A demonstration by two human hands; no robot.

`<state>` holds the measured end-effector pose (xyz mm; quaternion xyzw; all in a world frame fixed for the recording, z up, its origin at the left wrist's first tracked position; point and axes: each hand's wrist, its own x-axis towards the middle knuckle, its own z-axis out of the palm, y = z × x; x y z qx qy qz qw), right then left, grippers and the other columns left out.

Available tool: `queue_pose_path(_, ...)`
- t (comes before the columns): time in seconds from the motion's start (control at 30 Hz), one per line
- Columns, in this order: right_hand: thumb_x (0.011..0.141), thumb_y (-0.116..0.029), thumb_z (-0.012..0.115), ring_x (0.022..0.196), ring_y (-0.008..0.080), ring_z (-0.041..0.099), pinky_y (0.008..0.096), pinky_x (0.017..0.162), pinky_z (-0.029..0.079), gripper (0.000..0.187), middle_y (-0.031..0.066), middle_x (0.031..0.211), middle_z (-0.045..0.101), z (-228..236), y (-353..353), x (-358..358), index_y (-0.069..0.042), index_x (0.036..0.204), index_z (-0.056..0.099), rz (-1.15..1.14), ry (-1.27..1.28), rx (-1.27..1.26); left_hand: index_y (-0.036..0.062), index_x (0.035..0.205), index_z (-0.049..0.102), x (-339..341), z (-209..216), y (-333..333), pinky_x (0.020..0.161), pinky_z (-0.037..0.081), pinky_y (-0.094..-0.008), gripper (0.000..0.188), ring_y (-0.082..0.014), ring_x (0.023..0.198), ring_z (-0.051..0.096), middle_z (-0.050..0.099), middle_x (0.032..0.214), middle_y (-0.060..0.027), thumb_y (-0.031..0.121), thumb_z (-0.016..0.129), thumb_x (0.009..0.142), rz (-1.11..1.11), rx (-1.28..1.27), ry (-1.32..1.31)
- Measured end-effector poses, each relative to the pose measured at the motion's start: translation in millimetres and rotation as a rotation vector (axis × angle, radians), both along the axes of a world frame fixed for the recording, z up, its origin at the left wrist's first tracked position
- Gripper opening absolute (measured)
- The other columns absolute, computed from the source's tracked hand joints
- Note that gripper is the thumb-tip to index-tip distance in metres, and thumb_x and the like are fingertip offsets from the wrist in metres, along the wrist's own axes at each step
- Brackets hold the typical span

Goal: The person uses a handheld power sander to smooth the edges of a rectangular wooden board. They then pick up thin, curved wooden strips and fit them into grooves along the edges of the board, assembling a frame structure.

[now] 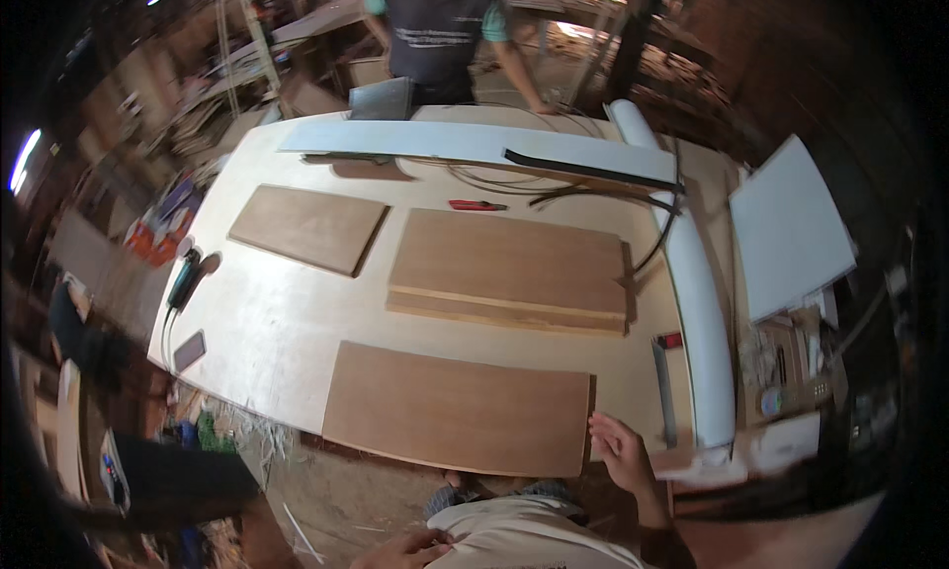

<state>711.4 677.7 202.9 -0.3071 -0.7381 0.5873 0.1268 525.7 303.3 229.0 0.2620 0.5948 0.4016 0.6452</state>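
Observation:
My right hand (620, 450) is open, with its fingers stretched beside the right end of a brown wooden board (460, 411) at the table's near edge. Whether the fingertips touch the board I cannot tell. Low in the view, my left hand (407, 549) is against the front of my light shirt, its fingers partly hidden. Farther in lies a stack of brown boards (509, 262), the upper one set back from the lower one's front edge. A smaller brown board (308, 228) rests to the left of the stack.
On the pale table (267, 312) are a red utility knife (477, 205), a phone (189, 351), a corded tool (184, 278) and a metal square (665, 391). A white roll (700, 332) runs along the right side, a long white strip (445, 144) across the back. Another person (440, 35) stands beyond.

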Motion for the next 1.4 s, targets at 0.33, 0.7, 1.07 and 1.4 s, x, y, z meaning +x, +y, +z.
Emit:
queue_pose_path(0.33,0.099,-0.019,0.059,0.105,0.0157,0.064,0.0305,0.088,0.052,0.038,0.0103,0.118,0.065,-16,-61,14,-0.001,0.132,0.054,-0.144,0.023,0.009,0.0032,0.132,0.055,-46,-18,3,0.070,0.054,-0.0319,0.054,-0.0157,0.087,0.064,0.065,0.092,-0.0062,0.040,0.064,0.093,-0.157,-0.191,-0.073)
queue_pose_path(0.7,0.098,-0.019,0.060,0.081,0.0153,0.066,0.0309,0.070,0.054,0.031,0.0129,0.094,0.069,-53,-26,117,0.000,0.123,0.058,-0.428,0.038,0.131,0.0028,0.130,0.057,-11,11,141,0.075,0.053,-0.0337,0.056,-0.0166,0.091,0.064,0.065,0.095,-0.0058,0.044,0.063,0.092,-0.512,-0.285,0.088)
queue_pose_path(1.07,0.094,-0.019,0.063,0.091,0.0340,0.067,0.0425,0.079,0.054,0.030,0.0170,0.100,0.069,-140,125,333,-0.003,0.120,0.059,-1.191,-0.521,0.914,0.0025,0.128,0.058,19,37,251,0.080,0.053,-0.0355,0.057,-0.0174,0.094,0.063,0.065,0.098,-0.0054,0.047,0.062,0.092,-0.598,-0.230,0.248)
queue_pose_path(1.4,0.104,-0.020,0.046,0.057,0.0091,0.044,0.0252,0.055,0.038,0.027,-0.0004,0.063,0.047,-74,204,376,0.001,0.104,0.062,-0.904,0.071,0.142,0.0012,0.137,0.051,35,-17,198,0.100,0.044,-0.0350,0.078,-0.0190,0.111,0.058,0.062,0.117,-0.0059,0.062,0.059,0.088,-0.222,-0.117,0.093)
